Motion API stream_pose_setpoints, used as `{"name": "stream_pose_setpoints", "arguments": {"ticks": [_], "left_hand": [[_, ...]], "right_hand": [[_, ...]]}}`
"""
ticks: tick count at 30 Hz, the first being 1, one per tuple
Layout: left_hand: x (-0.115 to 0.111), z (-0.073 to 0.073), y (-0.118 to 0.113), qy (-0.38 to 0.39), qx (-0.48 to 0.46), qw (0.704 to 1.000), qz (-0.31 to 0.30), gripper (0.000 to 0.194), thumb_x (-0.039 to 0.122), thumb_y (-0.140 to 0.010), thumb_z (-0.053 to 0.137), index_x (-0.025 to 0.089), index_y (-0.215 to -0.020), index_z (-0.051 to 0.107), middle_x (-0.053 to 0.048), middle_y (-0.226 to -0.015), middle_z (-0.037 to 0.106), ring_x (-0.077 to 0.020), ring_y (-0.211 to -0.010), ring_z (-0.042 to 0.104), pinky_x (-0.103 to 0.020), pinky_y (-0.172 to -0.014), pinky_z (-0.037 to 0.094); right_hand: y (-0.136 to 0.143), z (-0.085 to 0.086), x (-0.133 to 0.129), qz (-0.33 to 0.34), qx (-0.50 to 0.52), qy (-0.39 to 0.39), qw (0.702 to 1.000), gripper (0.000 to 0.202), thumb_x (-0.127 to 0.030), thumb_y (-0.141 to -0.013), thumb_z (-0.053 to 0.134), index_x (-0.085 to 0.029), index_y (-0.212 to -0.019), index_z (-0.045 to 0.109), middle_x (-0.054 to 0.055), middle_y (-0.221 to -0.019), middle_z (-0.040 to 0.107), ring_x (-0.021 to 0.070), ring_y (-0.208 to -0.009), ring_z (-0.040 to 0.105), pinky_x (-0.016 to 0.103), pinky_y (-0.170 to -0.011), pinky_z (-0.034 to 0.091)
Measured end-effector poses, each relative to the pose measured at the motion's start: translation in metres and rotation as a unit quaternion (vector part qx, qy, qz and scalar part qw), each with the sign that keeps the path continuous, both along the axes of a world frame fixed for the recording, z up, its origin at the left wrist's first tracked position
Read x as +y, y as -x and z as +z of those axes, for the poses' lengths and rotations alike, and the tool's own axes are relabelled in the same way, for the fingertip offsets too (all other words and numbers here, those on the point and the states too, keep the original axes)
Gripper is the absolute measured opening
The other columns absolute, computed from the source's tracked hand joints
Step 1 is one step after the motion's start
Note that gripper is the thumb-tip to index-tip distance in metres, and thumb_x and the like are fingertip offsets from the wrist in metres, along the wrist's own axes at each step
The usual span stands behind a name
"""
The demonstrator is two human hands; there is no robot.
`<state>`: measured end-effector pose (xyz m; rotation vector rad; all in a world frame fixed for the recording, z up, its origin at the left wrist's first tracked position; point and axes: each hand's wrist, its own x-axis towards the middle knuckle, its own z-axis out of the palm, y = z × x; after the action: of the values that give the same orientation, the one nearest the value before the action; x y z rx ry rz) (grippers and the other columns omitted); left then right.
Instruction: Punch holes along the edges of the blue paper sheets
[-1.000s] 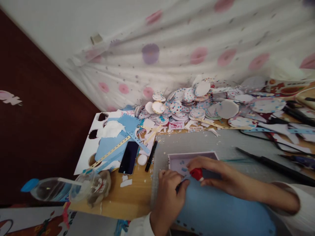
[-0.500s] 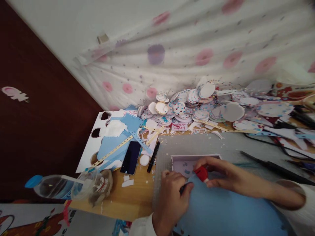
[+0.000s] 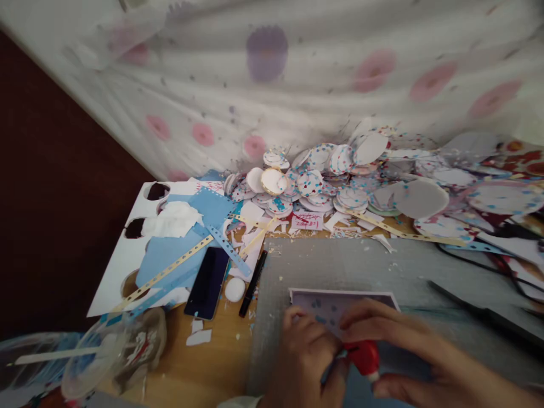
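My right hand (image 3: 419, 347) grips a small red hole punch (image 3: 366, 357) between thumb and fingers, over the near side of a shallow white-edged box (image 3: 344, 292). My left hand (image 3: 306, 354) is closed right beside the punch, its thumb and fingers pinching a light blue sheet (image 3: 359, 391). Most of the sheet is hidden by my hands and the bottom of the view. Several small blue cut-out bits (image 3: 318, 305) lie inside the box. Where the punch meets the sheet, fingers cover the spot.
Piled paper discs (image 3: 310, 184) line the back by a flowered curtain (image 3: 331, 62). A phone (image 3: 207, 282), a black pen (image 3: 254, 283) and a white round lid (image 3: 234, 289) lie left of the grey mat (image 3: 314, 258). A long black tool (image 3: 480, 309) rests at right.
My view has moved closer and shifted, so the box and hands sit lower. My right hand with the punch now lies closer against my left hand; less of the blue sheet shows.
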<state>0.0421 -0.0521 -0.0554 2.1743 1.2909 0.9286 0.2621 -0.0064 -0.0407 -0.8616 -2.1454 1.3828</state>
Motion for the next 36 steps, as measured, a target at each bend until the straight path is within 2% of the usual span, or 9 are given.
{"name": "stream_pose_setpoints", "arguments": {"ticks": [3,6,13,19,22,24,27,31,36], "left_hand": [[0.006,0.0,-0.001,-0.017,0.005,1.0,-0.004,0.014,0.02,-0.09,0.056,0.02,-0.079,0.065,-0.003,-0.07,0.069,-0.0188,-0.069,0.064,-0.038,-0.08,0.044],[0.009,0.0,-0.001,0.004,-0.004,1.0,-0.01,0.017,0.021,-0.091,0.057,0.018,-0.077,0.066,-0.003,-0.072,0.071,-0.018,-0.071,0.066,-0.038,-0.082,0.044],[0.007,0.008,0.006,0.068,-0.022,0.997,-0.008,0.022,0.024,-0.093,0.061,0.018,-0.072,0.067,-0.001,-0.069,0.07,-0.0167,-0.071,0.066,-0.039,-0.085,0.042],[0.001,0.013,0.015,0.084,-0.034,0.996,0.025,0.03,0.02,-0.091,0.058,0.018,-0.062,0.053,0.002,-0.063,0.061,-0.0143,-0.065,0.059,-0.039,-0.088,0.044],[-0.001,0.01,0.019,0.088,-0.064,0.993,0.044,0.021,0.02,-0.092,0.058,0.019,-0.071,0.062,0.0,-0.07,0.066,-0.0163,-0.071,0.061,-0.037,-0.085,0.045],[-0.003,0.01,0.02,0.092,-0.074,0.991,0.058,0.014,0.017,-0.092,0.058,0.02,-0.086,0.07,-0.002,-0.081,0.072,-0.0189,-0.081,0.064,-0.035,-0.084,0.046],[-0.005,0.011,0.019,0.113,-0.094,0.987,0.059,0.023,0.014,-0.093,0.054,0.022,-0.104,0.072,-0.003,-0.097,0.075,-0.02,-0.094,0.065,-0.032,-0.086,0.048],[-0.009,0.016,0.014,0.125,-0.104,0.985,0.05,0.026,0.013,-0.096,0.047,0.021,-0.105,0.07,-0.004,-0.101,0.073,-0.0194,-0.098,0.066,-0.03,-0.088,0.048],[-0.009,0.021,0.005,0.125,-0.113,0.983,0.069,0.024,0.013,-0.091,0.045,0.019,-0.096,0.067,-0.003,-0.092,0.071,-0.0177,-0.09,0.066,-0.027,-0.081,0.047]], "right_hand": [[-0.003,-0.011,-0.002,-0.011,-0.037,-0.064,0.997,0.055,-0.036,-0.086,0.074,-0.043,-0.138,0.057,0.005,-0.128,0.071,0.0294,-0.115,0.07,0.039,-0.094,0.061],[-0.007,-0.02,-0.004,-0.012,-0.07,-0.106,0.992,0.054,-0.035,-0.085,0.073,-0.039,-0.137,0.058,0.007,-0.127,0.072,0.0338,-0.112,0.07,0.043,-0.094,0.061],[-0.023,-0.047,-0.015,-0.061,-0.071,0.055,0.994,0.051,-0.041,-0.087,0.071,-0.039,-0.136,0.056,0.004,-0.131,0.07,0.0313,-0.119,0.067,0.038,-0.099,0.057],[-0.022,-0.021,0.002,-0.138,-0.028,0.126,0.982,0.033,-0.052,-0.089,0.064,-0.036,-0.118,0.063,0.006,-0.109,0.075,0.0283,-0.1,0.072,0.034,-0.085,0.062],[-0.016,-0.008,0.009,-0.136,0.015,0.207,0.969,0.039,-0.053,-0.088,0.066,-0.035,-0.122,0.062,0.006,-0.107,0.075,0.0271,-0.095,0.073,0.035,-0.078,0.063],[-0.008,-0.005,0.009,-0.154,0.076,0.288,0.942,0.043,-0.053,-0.083,0.072,-0.033,-0.121,0.064,0.005,-0.103,0.075,0.0247,-0.09,0.072,0.034,-0.076,0.062],[0.003,-0.007,0.009,-0.17,0.198,0.44,0.859,0.034,-0.05,-0.084,0.073,-0.027,-0.108,0.073,0.004,-0.094,0.076,0.0162,-0.078,0.068,0.024,-0.071,0.057],[0.013,-0.013,0.014,-0.073,0.302,0.591,0.744,0.029,-0.042,-0.092,0.062,-0.017,-0.096,0.077,0.007,-0.084,0.075,0.0075,-0.057,0.058,0.017,-0.058,0.049],[0.018,-0.019,0.017,-0.047,0.33,0.605,0.724,0.027,-0.031,-0.084,0.061,-0.016,-0.1,0.076,0.001,-0.059,0.063,0.0058,-0.042,0.043,0.013,-0.041,0.034]]}}
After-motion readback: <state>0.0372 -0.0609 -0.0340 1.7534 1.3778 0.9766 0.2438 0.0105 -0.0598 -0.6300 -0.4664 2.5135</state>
